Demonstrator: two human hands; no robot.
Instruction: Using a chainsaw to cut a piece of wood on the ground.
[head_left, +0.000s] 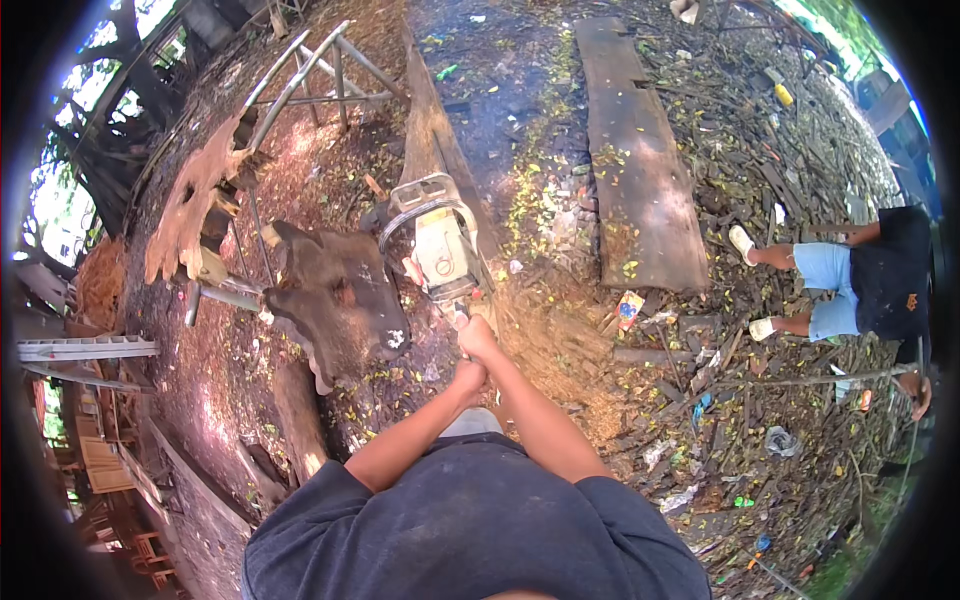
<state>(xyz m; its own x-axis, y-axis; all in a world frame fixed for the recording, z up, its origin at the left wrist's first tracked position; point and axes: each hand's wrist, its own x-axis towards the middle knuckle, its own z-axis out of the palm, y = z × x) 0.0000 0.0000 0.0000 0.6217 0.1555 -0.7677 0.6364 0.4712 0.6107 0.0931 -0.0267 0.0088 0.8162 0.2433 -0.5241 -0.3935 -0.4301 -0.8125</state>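
Note:
A chainsaw (440, 250) with a pale, worn body and a curved front handle is in front of me, over a long narrow board (425, 110) that runs away from me. My right hand (478, 338) is closed on its rear handle. Just below, my left hand (468, 378) is closed, close against my right wrist; what its fingers hold is hidden. The saw's guide bar and chain cannot be made out. Light brown sawdust (560, 370) covers the ground to the right of the saw. Bluish haze hangs beyond it.
A dark wood slab (340, 285) lies left of the saw, near a metal frame (310, 80) and a jagged wood piece (195, 200). A wide plank (645, 170) lies to the right. Another person (870, 280) stands far right beside a long stick (820, 378). Litter and wood scraps cover the ground.

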